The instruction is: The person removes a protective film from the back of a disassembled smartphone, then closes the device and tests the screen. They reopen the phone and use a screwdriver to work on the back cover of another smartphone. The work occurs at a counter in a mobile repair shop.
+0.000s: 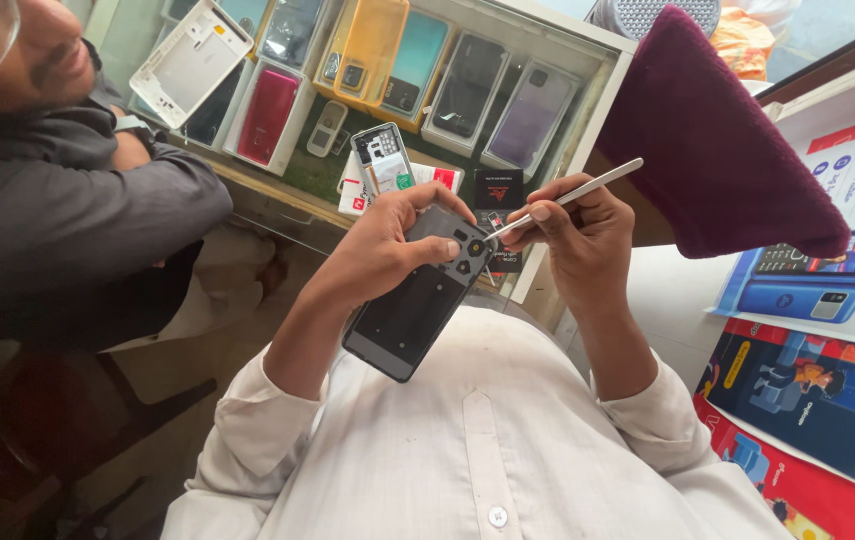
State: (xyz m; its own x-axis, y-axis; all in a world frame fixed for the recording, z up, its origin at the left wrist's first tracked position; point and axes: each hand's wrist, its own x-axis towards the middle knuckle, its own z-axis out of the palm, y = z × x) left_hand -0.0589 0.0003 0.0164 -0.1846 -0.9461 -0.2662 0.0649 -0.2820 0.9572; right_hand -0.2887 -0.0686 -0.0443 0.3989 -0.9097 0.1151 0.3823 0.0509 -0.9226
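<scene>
My left hand (388,240) grips a dark grey phone (413,300) with its back cover off, held tilted over my white shirt. My thumb lies across its upper part, next to the camera cluster (470,252). My right hand (573,235) pinches a thin silver metal tool (578,192), its tip touching the phone's top corner beside the camera cluster. Both hands are close together, just in front of the counter edge.
A glass display case (588,110) ahead holds several phone covers and phones. A person in a grey shirt (58,220) leans at the left. A maroon cloth (718,150) hangs at the right, above colourful posters (818,390).
</scene>
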